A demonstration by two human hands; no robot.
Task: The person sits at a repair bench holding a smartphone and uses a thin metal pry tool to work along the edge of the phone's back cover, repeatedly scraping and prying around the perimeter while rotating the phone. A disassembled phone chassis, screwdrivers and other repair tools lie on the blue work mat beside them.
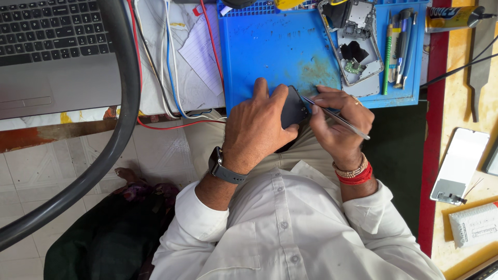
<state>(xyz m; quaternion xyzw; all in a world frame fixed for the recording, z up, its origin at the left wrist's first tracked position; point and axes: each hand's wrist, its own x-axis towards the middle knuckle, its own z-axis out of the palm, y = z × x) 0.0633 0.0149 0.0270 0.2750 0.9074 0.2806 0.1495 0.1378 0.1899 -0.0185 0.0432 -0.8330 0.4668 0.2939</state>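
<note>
My left hand (258, 127) grips a small dark phone (293, 108) at the front edge of the blue work mat (275, 52). A dark watch sits on that wrist. My right hand (340, 122) pinches thin metal tweezers (337, 117), whose tip touches the phone's right edge. Red thread and a bead band circle the right wrist. My white shirt fills the bottom of the view.
An opened phone body (354, 44) with bare parts lies on the mat's right, beside several hand tools (398, 46). A laptop (52, 52) stands at left, with red, white and blue wires (171, 98) and a thick black hose (111, 135). A white phone panel (459, 166) lies at right.
</note>
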